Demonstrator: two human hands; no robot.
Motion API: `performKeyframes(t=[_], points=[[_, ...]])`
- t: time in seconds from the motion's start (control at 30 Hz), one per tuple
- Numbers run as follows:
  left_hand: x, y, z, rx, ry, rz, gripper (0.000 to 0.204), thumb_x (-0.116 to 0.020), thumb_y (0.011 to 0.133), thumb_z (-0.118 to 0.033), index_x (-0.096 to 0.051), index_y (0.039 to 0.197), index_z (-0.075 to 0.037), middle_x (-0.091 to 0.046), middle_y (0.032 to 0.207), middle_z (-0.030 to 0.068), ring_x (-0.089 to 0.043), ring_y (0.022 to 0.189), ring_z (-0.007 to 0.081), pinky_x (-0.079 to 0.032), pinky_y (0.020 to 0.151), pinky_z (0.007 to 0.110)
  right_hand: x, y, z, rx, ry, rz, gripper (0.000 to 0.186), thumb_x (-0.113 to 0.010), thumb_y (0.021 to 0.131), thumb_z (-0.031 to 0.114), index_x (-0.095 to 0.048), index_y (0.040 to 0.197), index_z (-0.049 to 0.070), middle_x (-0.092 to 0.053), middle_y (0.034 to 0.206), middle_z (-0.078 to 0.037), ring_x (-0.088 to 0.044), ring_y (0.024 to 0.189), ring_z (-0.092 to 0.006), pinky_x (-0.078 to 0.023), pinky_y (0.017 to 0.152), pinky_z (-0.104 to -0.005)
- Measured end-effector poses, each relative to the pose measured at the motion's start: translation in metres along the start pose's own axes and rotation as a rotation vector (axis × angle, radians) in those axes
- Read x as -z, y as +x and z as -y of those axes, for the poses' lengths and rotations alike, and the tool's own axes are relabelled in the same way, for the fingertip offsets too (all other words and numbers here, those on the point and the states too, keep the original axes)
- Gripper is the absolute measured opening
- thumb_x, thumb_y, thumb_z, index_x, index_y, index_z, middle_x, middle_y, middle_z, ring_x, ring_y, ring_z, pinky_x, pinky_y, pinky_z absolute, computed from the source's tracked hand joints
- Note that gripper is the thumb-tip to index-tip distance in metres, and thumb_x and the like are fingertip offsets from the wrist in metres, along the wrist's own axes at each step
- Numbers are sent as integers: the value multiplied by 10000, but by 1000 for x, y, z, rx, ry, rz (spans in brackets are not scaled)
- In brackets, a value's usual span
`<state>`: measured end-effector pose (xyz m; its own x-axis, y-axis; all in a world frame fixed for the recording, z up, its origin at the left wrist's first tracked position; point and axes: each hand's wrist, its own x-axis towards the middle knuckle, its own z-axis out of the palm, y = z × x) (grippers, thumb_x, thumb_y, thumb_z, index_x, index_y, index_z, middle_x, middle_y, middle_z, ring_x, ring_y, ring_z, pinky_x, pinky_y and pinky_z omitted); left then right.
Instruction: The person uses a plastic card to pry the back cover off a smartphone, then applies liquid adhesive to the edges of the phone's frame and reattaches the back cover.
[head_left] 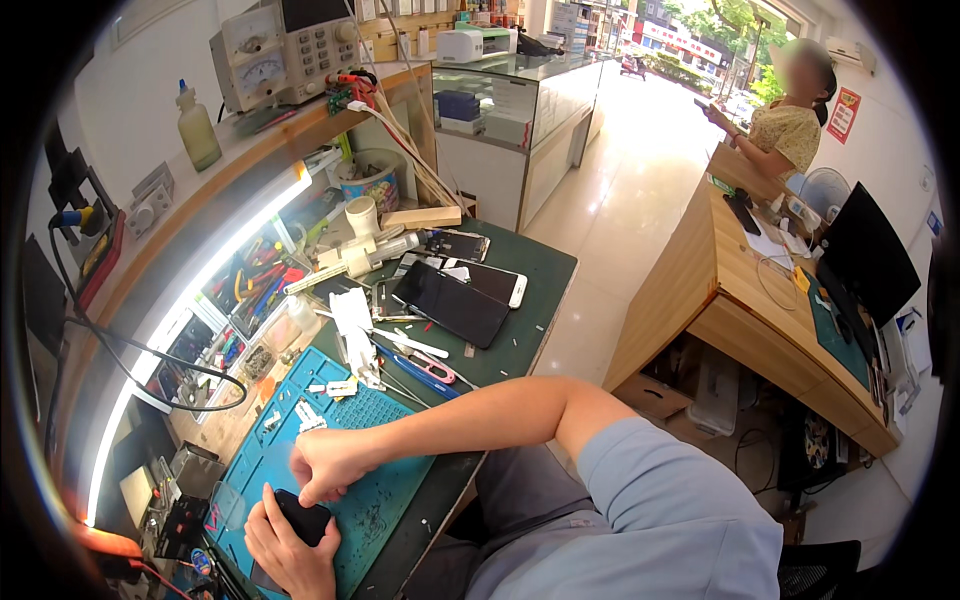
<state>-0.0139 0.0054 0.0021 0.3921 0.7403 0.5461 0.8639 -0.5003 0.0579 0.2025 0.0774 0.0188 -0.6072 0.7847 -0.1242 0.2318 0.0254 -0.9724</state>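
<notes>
A black phone [305, 518] lies on the blue repair mat [385, 510] near the lower left. My left hand [290, 550] is wrapped around it, with the fingers along its left side and the thumb at its right. Just above, my right hand [338, 463] is closed, its thumb and fingers pinched together at the phone's upper edge. Whatever those fingertips may hold is hidden. Small white pieces [310, 415] lie on the mat beyond my right hand.
Past my right forearm are blue tweezers [415, 370], a large black phone [452, 303] and a white-edged phone [490, 284]. A lit tube lamp [190, 300] runs along the shelf at left. Further right, a person [785, 130] stands behind a wooden desk [690, 270].
</notes>
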Motion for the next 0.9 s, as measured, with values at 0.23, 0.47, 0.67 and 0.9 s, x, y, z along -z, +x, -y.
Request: performKeyframes(t=[0.23, 0.47, 0.67, 0.9], points=[[-2, 2, -5, -8, -9, -20, 956, -828, 589, -231, -502, 1460, -12, -557, 1207, 165, -569, 1101, 393, -439, 979, 493, -4, -14, -6, 22, -4, -47, 276, -757, 863, 210, -681, 771, -38, -706, 668, -93, -678, 587, -161, -525, 507, -314], [3, 2, 0, 34, -28, 10, 972, -864, 588, -266, -516, 1457, -5, -577, 1233, 185, -574, 1124, 399, -441, 1005, 497, -11, -6, -9, 85, 62, -29, 247, -747, 889, 195, -702, 853, -45, -720, 714, -103, -687, 615, -155, -550, 575, -304], [0, 12, 2, -7, -75, 58, 964, -907, 605, -330, -536, 1449, -50, -597, 1227, 140, -581, 1121, 343, -436, 987, 473, -2, -5, -28, -14, 235, -98, 225, -772, 948, 216, -738, 962, -5, -720, 806, -56, -683, 739, -112, -558, 651, -266], [6, 1, 6, 19, -44, 18, 957, -911, 562, -360, -579, 1404, -46, -572, 1151, 80, -576, 1021, 256, -439, 873, 407, 1, -5, -6, -85, 169, 57, 212, -768, 964, 203, -728, 957, -6, -711, 841, -38, -661, 728, -96, -550, 666, -253]])
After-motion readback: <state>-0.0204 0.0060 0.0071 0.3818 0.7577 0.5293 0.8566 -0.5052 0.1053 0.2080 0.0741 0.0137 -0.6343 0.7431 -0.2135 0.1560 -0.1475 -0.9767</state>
